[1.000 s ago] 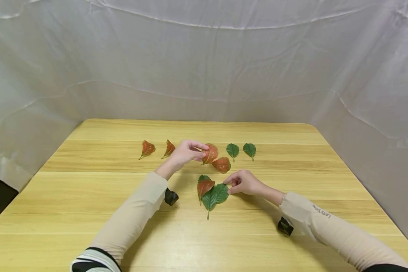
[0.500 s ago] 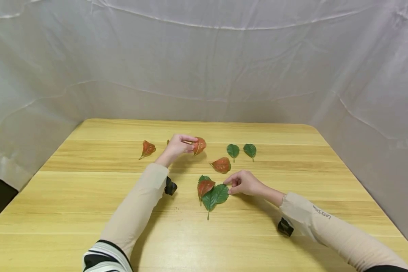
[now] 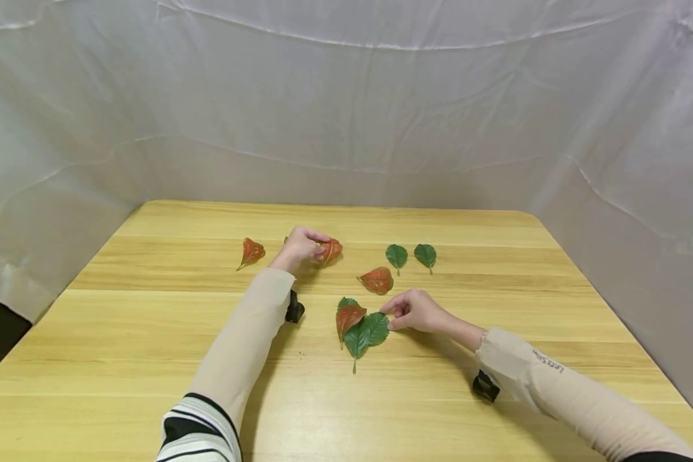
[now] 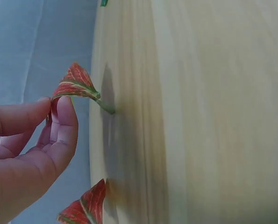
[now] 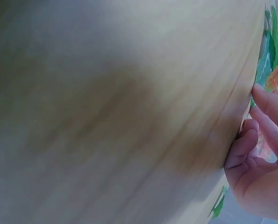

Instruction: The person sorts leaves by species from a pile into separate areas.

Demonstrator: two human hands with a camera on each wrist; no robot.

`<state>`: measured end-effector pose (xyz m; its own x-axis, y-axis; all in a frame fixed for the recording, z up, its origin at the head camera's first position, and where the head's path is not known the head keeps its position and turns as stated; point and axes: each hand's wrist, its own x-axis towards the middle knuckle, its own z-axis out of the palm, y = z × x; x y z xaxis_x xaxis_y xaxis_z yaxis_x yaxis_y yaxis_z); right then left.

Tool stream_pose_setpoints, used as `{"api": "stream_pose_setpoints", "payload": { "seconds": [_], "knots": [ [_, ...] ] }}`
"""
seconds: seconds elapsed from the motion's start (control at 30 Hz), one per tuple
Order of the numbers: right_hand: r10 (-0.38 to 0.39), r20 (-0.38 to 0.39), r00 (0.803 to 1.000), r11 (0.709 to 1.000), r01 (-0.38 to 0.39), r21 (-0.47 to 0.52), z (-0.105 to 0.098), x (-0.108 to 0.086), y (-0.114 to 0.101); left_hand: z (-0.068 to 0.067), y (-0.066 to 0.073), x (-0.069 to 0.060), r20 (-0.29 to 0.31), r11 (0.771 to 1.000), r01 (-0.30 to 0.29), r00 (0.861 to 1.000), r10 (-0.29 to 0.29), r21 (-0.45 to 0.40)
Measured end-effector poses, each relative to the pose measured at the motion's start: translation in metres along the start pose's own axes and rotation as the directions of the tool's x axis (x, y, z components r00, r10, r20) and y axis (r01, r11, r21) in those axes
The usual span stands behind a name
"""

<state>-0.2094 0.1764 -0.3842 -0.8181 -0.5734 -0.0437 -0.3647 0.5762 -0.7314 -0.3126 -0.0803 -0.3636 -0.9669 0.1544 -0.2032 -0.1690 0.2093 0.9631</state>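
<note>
My left hand (image 3: pixel 303 248) pinches a red leaf (image 3: pixel 331 251) by its edge between thumb and fingers, at the back of the table. In the left wrist view the hand (image 4: pixel 33 144) grips that leaf (image 4: pixel 76 83), whose stem end meets the wood. My right hand (image 3: pixel 420 312) rests on the table, its bent fingertips at the right edge of a cluster: green leaves (image 3: pixel 356 339) with a red leaf (image 3: pixel 349 317) on top. The right wrist view has the hand (image 5: pixel 265 154) beside the cluster's green leaves (image 5: pixel 265 56); whether it grips one is unclear.
Another red leaf (image 3: pixel 376 280) lies behind the cluster. Two green leaves (image 3: pixel 396 256) (image 3: pixel 425 255) lie at the back right. One red leaf (image 3: pixel 251 252) is at the back left; another is mostly hidden behind my left hand. A pale curtain (image 3: pixel 346 115) hangs behind the table.
My left hand has carried its red leaf leftward, away from the red leaf behind the cluster, then lowered it to the table. My right hand has stayed in place.
</note>
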Motion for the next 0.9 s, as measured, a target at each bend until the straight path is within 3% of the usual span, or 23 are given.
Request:
{"api": "stream_pose_setpoints", "payload": {
  "seconds": [0.3,0.67,0.77,0.9],
  "knots": [
    [-0.004,0.002,1.000,1.000,0.003,0.006,0.001,0.000,-0.003,0.004,-0.001,0.002,0.016,0.999,0.007,1.000,-0.007,0.041],
    [-0.005,-0.004,1.000,1.000,0.005,-0.011,0.000,-0.001,-0.003,0.005,0.002,-0.008,0.000,0.999,0.019,1.000,-0.019,0.036],
    [-0.019,-0.009,1.000,1.000,0.018,-0.024,0.001,0.000,-0.003,0.007,0.002,-0.011,-0.042,0.998,-0.001,0.999,0.003,0.059],
    [-0.026,-0.009,1.000,0.999,0.026,-0.033,0.001,-0.001,-0.004,0.009,0.003,-0.017,-0.130,0.985,-0.059,0.988,0.081,0.163]
  ]
}}
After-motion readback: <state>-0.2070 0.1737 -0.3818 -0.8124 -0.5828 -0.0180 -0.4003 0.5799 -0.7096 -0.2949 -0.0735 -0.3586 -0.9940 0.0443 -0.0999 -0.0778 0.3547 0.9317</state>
